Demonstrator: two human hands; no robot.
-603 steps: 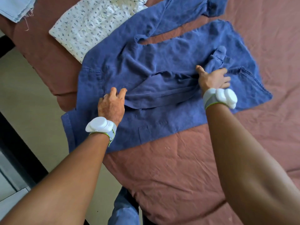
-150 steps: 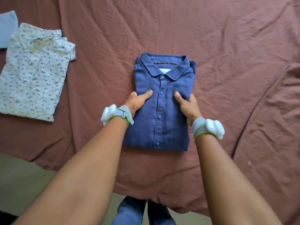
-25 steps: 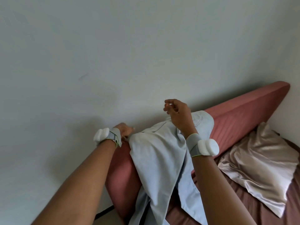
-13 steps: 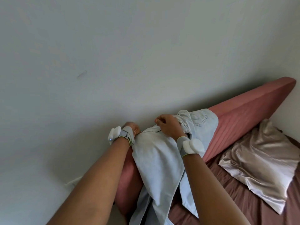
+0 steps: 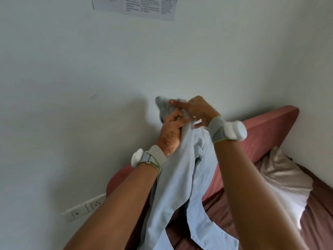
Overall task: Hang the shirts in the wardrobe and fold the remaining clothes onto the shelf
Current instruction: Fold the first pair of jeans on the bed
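The left hand (image 5: 172,131) and the right hand (image 5: 195,109) are up high and close together, both with fingers curled tight around the top of the pale blue jeans (image 5: 182,183), soft smooth cloth whose two long legs hang down below the hands. Behind and below the hands are a plain white wall (image 5: 90,69), a padded pink-red headboard (image 5: 266,130), a shiny cream pillow (image 5: 286,186) on the brown bed (image 5: 320,210), a white socket strip (image 5: 84,207) and a printed paper (image 5: 134,6) cut off at the top. The jeans' top is blurry, and their leg ends run out of the picture.
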